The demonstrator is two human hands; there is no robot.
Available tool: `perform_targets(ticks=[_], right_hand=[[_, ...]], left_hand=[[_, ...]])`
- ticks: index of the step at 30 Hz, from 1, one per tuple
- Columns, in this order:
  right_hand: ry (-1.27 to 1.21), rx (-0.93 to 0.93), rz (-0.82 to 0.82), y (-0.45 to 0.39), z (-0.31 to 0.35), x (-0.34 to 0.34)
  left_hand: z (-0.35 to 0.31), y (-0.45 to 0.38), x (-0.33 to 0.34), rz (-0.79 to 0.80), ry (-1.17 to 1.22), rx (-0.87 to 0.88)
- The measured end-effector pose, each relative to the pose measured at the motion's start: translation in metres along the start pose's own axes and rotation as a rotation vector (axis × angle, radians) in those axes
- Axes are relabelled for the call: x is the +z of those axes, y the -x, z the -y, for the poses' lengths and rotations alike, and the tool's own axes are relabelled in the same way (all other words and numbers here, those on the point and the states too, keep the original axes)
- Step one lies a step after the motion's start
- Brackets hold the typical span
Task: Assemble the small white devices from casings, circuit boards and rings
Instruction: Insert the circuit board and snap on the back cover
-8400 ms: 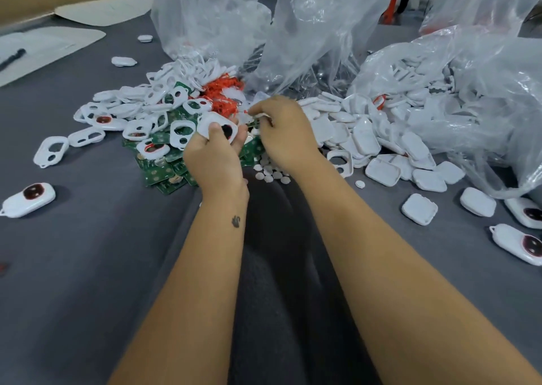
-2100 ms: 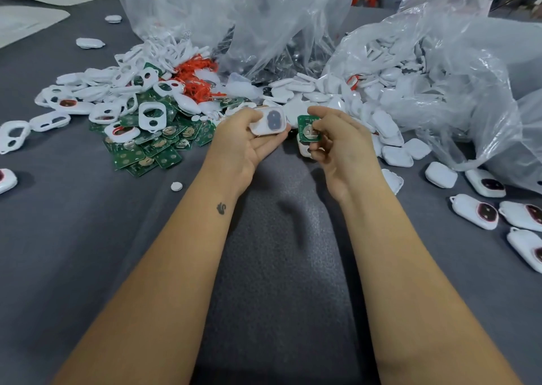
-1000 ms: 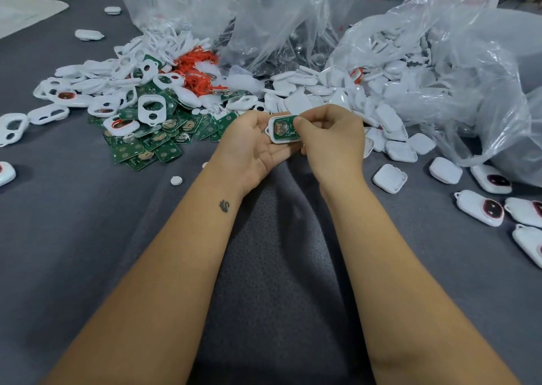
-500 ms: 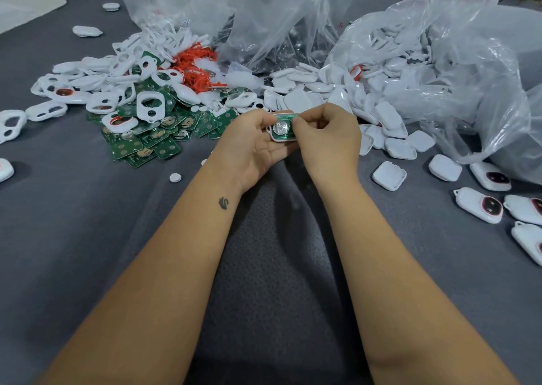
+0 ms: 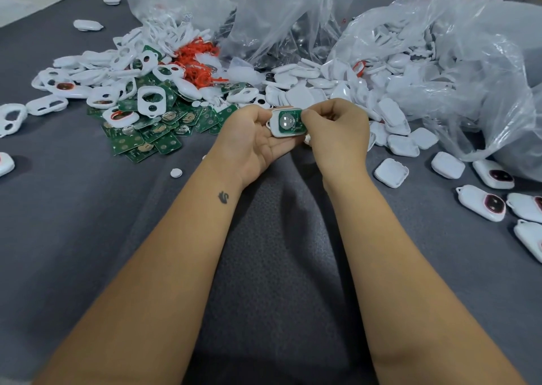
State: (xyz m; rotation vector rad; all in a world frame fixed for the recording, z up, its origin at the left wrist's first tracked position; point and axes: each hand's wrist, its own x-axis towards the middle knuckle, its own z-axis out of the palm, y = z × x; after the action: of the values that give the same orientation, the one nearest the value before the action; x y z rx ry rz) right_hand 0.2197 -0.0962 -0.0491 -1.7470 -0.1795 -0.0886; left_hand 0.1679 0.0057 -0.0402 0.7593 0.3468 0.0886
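Right now the casing [image 5: 274, 126] lies cupped in the left hand [image 5: 252, 144], open side up, its long axis running left to right with the loop end toward the palm. A green board [image 5: 289, 120] sits inside it. The right hand [image 5: 337, 132] closes in from the right, fingertips pinching the board's right edge, probably seating it; the contact itself is half hidden.

Assembly workbench: heaped casings [image 5: 390, 114], circuit boards [image 5: 140, 144]; plastic bags [image 5: 469, 61].
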Motion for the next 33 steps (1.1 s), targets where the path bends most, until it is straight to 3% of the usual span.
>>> perform_targets(ticks=[10, 17, 22, 26, 33], right_hand=[[0.110, -0.061, 0.001, 0.000, 0.000, 0.001], [0.170, -0.073, -0.005, 0.001, 0.001, 0.000], [0.079, -0.030, -0.008, 0.000, 0.001, -0.004], [-0.060, 0.040, 0.106, -0.001, 0.003, -0.011], [0.055, -0.020, 0.221, -0.001, 0.006, -0.013]], left_hand=[[0.001, -0.002, 0.000, -0.031, -0.036, 0.001], [0.007, -0.001, -0.001, -0.023, -0.257, 0.153], [0.009, -0.002, 0.000, -0.032, -0.246, 0.175], [0.008, -0.003, -0.001, -0.065, -0.245, 0.195], [0.006, -0.002, -0.006, -0.016, -0.319, 0.217]])
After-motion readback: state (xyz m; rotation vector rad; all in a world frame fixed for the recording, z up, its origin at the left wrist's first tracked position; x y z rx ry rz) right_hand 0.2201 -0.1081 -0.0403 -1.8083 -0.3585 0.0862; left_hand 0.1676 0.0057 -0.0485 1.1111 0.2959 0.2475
